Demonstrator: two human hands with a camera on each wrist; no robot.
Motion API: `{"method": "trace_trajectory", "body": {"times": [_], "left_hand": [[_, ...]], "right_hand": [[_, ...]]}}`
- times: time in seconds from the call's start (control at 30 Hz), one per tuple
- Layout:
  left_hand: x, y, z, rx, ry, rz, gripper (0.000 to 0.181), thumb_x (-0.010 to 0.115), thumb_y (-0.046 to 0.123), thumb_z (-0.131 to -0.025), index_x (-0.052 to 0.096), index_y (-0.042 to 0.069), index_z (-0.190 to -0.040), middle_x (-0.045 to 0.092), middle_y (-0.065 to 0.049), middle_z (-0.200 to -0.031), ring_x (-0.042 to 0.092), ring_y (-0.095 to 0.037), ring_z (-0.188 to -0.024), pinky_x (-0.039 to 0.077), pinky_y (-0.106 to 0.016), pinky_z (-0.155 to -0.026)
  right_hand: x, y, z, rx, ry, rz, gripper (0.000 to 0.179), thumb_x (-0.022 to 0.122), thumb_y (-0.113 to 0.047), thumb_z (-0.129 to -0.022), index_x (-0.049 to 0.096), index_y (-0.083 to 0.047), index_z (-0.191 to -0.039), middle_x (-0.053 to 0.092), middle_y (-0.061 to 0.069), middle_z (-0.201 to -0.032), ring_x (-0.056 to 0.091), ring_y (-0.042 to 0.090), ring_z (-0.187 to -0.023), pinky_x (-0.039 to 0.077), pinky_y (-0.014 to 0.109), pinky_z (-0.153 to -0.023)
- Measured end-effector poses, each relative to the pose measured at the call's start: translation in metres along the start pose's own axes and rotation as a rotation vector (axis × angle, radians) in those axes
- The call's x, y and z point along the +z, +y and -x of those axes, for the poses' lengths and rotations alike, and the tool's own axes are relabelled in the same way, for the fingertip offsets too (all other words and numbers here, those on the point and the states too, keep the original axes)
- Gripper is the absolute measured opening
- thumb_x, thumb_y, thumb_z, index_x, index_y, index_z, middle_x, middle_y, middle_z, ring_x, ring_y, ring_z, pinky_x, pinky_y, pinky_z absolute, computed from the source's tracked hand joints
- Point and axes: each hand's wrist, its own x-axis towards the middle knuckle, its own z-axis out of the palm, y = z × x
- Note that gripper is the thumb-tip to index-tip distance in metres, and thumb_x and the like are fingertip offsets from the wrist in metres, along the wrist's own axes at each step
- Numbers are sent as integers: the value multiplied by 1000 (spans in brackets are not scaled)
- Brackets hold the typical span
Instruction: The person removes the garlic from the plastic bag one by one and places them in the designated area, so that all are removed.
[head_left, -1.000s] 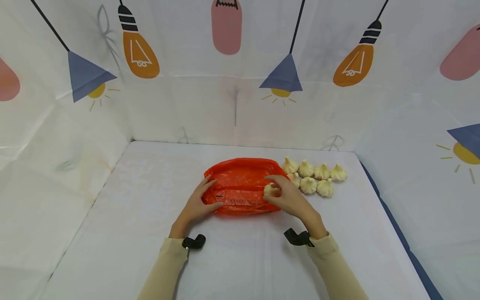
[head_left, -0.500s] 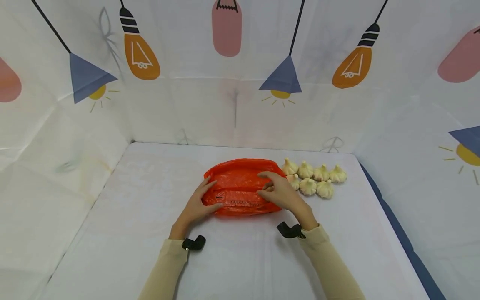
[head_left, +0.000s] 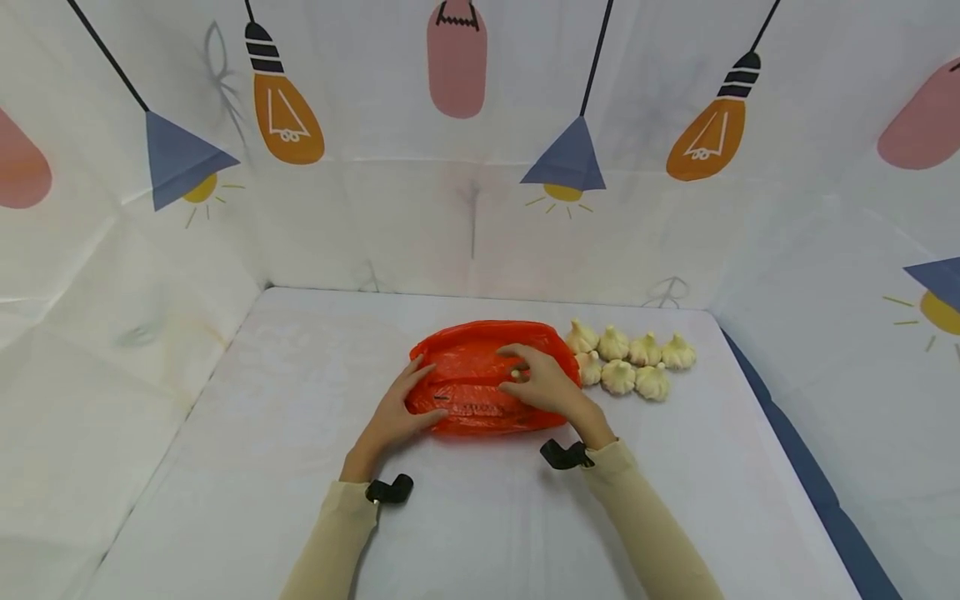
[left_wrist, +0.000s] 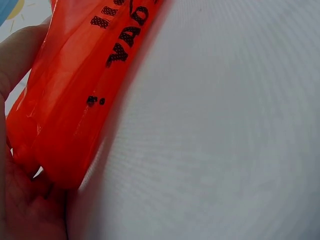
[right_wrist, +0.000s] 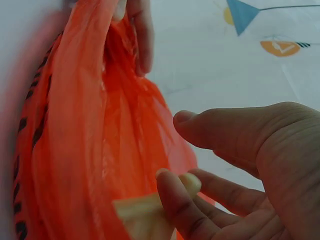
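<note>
A red plastic bag (head_left: 468, 362) with black print lies on the table, its opening facing up. My left hand (head_left: 393, 408) grips its left end, thumb at the near edge and fingers at the far edge. In the left wrist view the printed side of the bag (left_wrist: 95, 100) bulges past the palm. Over the bag's right part is my right hand (head_left: 547, 383). Its curled fingers hold a garlic bulb (right_wrist: 142, 215) at the stem, inside the bag's opening; the fingers and bag hide much of the bulb.
Several garlic bulbs (head_left: 618, 377) stand in two rows just right of the bag. The white table (head_left: 480, 517) meets a white cloth wall (head_left: 420, 217) printed with lamps at the back and both sides.
My right hand has moved left over the bag with the garlic bulb, lowering it into the opening. The left hand has stayed at the bag's left end.
</note>
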Motion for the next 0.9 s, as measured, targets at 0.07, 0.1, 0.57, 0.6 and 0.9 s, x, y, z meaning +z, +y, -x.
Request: {"method": "trace_trajectory", "body": {"times": [0.07, 0.1, 0.57, 0.6, 0.9], "left_hand": [[0, -1, 0, -1, 1, 0, 85, 83, 47, -84, 44, 27, -157, 19, 4, -173, 16, -33, -159, 24, -69, -122], [0, -1, 0, -5, 3, 2, 86, 83, 47, -84, 44, 28, -157, 19, 5, -173, 16, -33, -159, 24, -68, -122], [1, 0, 1, 7, 0, 12, 85, 83, 44, -85, 43, 26, -157, 19, 1, -173, 16, -34, -159, 24, -67, -122], [1, 0, 1, 3, -1, 11, 85, 83, 44, -85, 43, 26, -158, 19, 2, -173, 16, -34, -159, 24, -67, -122], [1, -1, 0, 24, 11, 3, 84, 85, 42, -84, 46, 25, -156, 21, 3, -172, 16, -32, -160, 22, -64, -124]], "right_hand": [[-2, 4, 4, 11, 14, 10, 55, 77, -17, -93, 56, -10, -143, 61, 17, -141, 64, 32, -121, 58, 49, -97], [-3, 5, 6, 13, 21, 15, 55, 77, -15, -92, 56, -9, -143, 62, 17, -140, 63, 33, -121, 57, 50, -98], [-24, 13, 13, 86, 54, 117, 67, 77, -6, -89, 47, -4, -149, 54, 20, -149, 60, 27, -100, 54, 41, -83], [-26, 11, 13, 104, 53, 126, 68, 77, -7, -89, 47, -3, -150, 54, 21, -149, 57, 26, -94, 52, 38, -79], [-33, -4, 15, 222, 34, 185, 68, 73, -18, -94, 42, 0, -153, 57, 26, -144, 63, 35, -109, 53, 52, -97]]}}
